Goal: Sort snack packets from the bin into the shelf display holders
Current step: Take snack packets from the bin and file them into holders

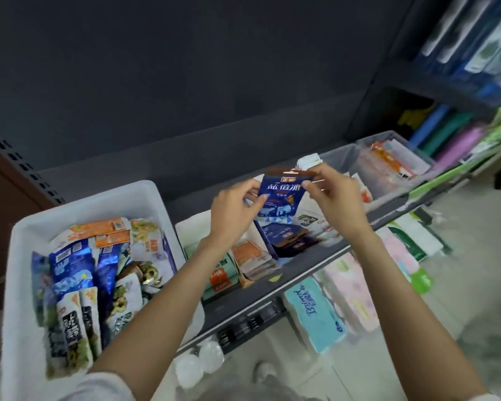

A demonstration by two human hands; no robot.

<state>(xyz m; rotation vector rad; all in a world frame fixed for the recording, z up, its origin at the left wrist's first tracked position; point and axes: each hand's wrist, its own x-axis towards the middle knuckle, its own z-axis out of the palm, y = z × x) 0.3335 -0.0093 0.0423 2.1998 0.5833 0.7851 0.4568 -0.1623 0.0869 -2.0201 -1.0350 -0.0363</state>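
- A blue snack packet (279,199) is held upright at centre frame, above the shelf display holders (260,238); it is clear of them, with open air under its lower edge.
- The left hand (234,213) is seen pinching the packet's left edge, fingers curled round it.
- The right hand (334,195) is seen pinching the upper right corner, thumb in front, just below the brown header strip.
- Directly beneath the packet, one holder compartment is occupied by matching dark blue packets (291,237); orange packets (249,256) are stacked in the compartment to the left of it.
- The white bin (26,235) is sited at lower left, its right rim just beside the holders; mixed packets are heaped inside, below rim level.
- The grey shelf (272,296) front edge runs diagonally from lower centre to right; clear bins (388,166) are placed at its far right end.
- Open room is noted behind the held packet, up to the dark back panel (185,82).
- Tissue packs (315,314) are seen below the shelf edge, lower right.
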